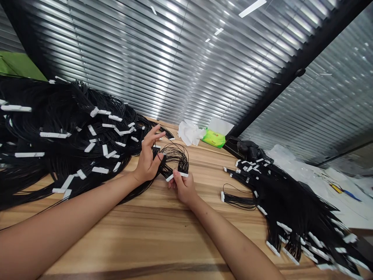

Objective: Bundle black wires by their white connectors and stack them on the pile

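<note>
Near the middle of the table, my right hand (184, 187) pinches the white connectors (182, 174) of a black wire harness (171, 153) between thumb and fingers. Its thin wires arch up and curve back over to the left. My left hand (149, 157) is raised beside the harness with fingers stretched and the thumb apart. Loose wires pass close to its thumb and fingertips; whether it grips any of them is not clear. Directly left of this hand lies a large pile of black wire harnesses (72, 120) with white connectors.
The wooden table (140, 233) carries a second pile of harnesses (294, 198) at right. Crumpled white tissue (189, 132) and a green tissue pack (214, 138) lie at the back, by a corrugated metal wall (145, 58). Pliers (346, 192) rest on the white surface far right.
</note>
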Tool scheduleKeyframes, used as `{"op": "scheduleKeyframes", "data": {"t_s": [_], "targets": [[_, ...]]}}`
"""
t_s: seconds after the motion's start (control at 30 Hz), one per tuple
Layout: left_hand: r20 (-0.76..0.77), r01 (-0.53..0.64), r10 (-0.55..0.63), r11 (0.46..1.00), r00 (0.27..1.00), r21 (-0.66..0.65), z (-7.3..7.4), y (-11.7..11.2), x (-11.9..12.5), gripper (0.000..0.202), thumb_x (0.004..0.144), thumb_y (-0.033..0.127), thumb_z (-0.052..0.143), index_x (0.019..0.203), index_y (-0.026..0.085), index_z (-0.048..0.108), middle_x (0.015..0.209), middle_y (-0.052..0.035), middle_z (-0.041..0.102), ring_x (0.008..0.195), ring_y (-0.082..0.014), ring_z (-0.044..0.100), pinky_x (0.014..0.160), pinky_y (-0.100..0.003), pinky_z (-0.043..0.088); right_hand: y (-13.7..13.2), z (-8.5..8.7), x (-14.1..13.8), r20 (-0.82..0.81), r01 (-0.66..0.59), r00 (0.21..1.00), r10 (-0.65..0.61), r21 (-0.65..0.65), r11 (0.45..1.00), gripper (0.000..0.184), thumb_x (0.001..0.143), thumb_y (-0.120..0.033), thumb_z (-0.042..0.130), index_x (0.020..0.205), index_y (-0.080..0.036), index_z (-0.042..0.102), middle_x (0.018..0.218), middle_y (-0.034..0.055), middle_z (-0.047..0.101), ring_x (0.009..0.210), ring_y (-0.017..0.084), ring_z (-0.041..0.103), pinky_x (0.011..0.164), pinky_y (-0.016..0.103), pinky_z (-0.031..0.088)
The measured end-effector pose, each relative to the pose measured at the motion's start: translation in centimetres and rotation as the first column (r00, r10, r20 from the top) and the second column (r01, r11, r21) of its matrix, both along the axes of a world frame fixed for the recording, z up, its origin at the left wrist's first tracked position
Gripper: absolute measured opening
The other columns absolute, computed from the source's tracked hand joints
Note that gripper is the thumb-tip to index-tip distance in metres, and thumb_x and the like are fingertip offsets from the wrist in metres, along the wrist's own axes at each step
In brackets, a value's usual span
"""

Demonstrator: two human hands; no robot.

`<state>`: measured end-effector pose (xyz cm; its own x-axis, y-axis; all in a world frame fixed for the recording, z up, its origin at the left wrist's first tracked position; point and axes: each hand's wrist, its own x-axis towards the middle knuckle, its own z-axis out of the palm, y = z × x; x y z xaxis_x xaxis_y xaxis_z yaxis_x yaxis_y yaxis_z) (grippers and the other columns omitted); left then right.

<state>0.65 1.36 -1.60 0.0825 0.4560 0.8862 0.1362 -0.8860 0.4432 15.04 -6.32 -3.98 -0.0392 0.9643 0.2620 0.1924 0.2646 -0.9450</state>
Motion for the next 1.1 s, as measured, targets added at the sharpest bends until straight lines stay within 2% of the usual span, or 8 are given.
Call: {"op": "scheduleKeyframes", "data": {"t_s": [0.1, 0.2, 0.3, 0.37, 0.53, 0.8, 0.93, 1.1], "targets": [[0.054, 0.067, -0.061, 0.992, 0.997, -0.109, 0.3, 0.1, 0.0, 0.041, 0.095, 0.041, 0.034, 0.132, 0.024, 0.031, 0.143, -0.0155, 0.038, 0.114, -0.0225, 0.056, 0.097, -0.044, 0.045, -0.1, 0.1, 0.0, 0.022, -0.001, 1.0, 0.0, 0.03, 1.0, 0.049, 0.089, -0.051, 0.043, 0.057, -0.018, 0.06, 0.051, 0.0019, 0.06, 0.044, 0.011, 0.047, 0.044, 0.024, 0.036], [0.101, 0.06, -0.041, 0.979, 0.994, -0.196, 0.6, 0.1, -0.2, 0.029, 0.094, 0.029, 0.04, 0.122, 0.022, 0.042, 0.127, -0.0114, 0.054, 0.086, -0.0147, 0.063, 0.079, -0.033, 0.052, 0.0, 0.0, -0.1, -0.022, 0.012, 1.0, -0.011, 0.025, 1.0, 0.048, 0.088, -0.051, 0.044, 0.058, -0.017, 0.061, 0.052, 0.0024, 0.061, 0.044, 0.011, 0.046, 0.044, 0.023, 0.035], [0.044, -0.047, 0.054, 0.989, 0.998, -0.143, 1.0, -0.2, -0.5, 0.008, 0.088, 0.018, 0.047, 0.086, 0.019, 0.054, 0.096, -0.0046, 0.063, 0.08, -0.0143, 0.06, 0.072, -0.029, 0.047, 0.4, -0.1, -0.2, -0.141, 0.061, 0.988, -0.062, -0.01, 0.998, 0.049, 0.087, -0.054, 0.044, 0.057, -0.017, 0.058, 0.051, 0.0018, 0.06, 0.042, 0.01, 0.043, 0.043, 0.023, 0.033], [-0.103, -0.08, 0.076, 0.996, 0.992, -0.036, 1.2, -0.4, -0.6, 0.012, 0.083, 0.014, 0.053, 0.071, 0.019, 0.055, 0.085, -0.0029, 0.063, 0.084, -0.016, 0.059, 0.074, -0.03, 0.043, 0.7, 0.1, -0.3, -0.236, 0.102, 0.966, -0.107, -0.032, 0.994, 0.049, 0.086, -0.055, 0.045, 0.056, -0.018, 0.055, 0.05, 0.0013, 0.059, 0.042, 0.01, 0.043, 0.043, 0.023, 0.033], [-0.44, -0.02, 0.045, 0.998, 0.897, 0.062, 1.1, -0.7, -0.3, 0.011, 0.084, 0.022, 0.057, 0.086, 0.024, 0.068, 0.09, -0.0003, 0.07, 0.087, -0.0156, 0.062, 0.08, -0.032, 0.037, 1.2, 0.8, -0.2, -0.371, 0.219, 0.901, -0.224, -0.056, 0.974, 0.047, 0.083, -0.055, 0.047, 0.053, -0.019, 0.049, 0.047, 0.0002, 0.056, 0.043, 0.01, 0.044, 0.044, 0.023, 0.033], [-0.472, 0.007, -0.042, 0.997, 0.88, -0.075, 0.3, -0.2, -0.3, 0.021, 0.09, 0.036, 0.053, 0.089, 0.024, 0.07, 0.083, 0.0011, 0.074, 0.066, -0.012, 0.061, 0.072, -0.029, 0.036, 0.7, 0.5, -0.4, -0.361, 0.211, 0.908, -0.212, -0.043, 0.977, 0.046, 0.081, -0.054, 0.049, 0.051, -0.019, 0.051, 0.043, -0.0003, 0.052, 0.042, 0.011, 0.044, 0.043, 0.024, 0.033], [-0.528, 0.004, -0.006, 1.0, 0.849, -0.004, 0.3, -0.3, -0.3, 0.021, 0.092, 0.034, 0.05, 0.09, 0.023, 0.068, 0.086, 0.0025, 0.074, 0.068, -0.0111, 0.062, 0.071, -0.028, 0.036, 0.7, 0.5, -0.5, -0.376, 0.226, 0.895, -0.241, -0.085, 0.97, 0.048, 0.08, -0.056, 0.05, 0.049, -0.019, 0.05, 0.042, -0.001, 0.05, 0.04, 0.01, 0.044, 0.043, 0.024, 0.032], [-0.544, -0.071, 0.145, 0.985, 0.826, 0.154, 0.7, -0.9, -0.3, 0.018, 0.094, 0.027, 0.046, 0.093, 0.02, 0.063, 0.083, 0.0012, 0.072, 0.072, -0.0118, 0.063, 0.069, -0.028, 0.036, 0.7, 0.7, -0.5, -0.376, 0.205, 0.897, -0.231, -0.108, 0.973, 0.048, 0.079, -0.055, 0.052, 0.049, -0.018, 0.05, 0.041, -0.0012, 0.051, 0.039, 0.01, 0.043, 0.042, 0.023, 0.031]]}}
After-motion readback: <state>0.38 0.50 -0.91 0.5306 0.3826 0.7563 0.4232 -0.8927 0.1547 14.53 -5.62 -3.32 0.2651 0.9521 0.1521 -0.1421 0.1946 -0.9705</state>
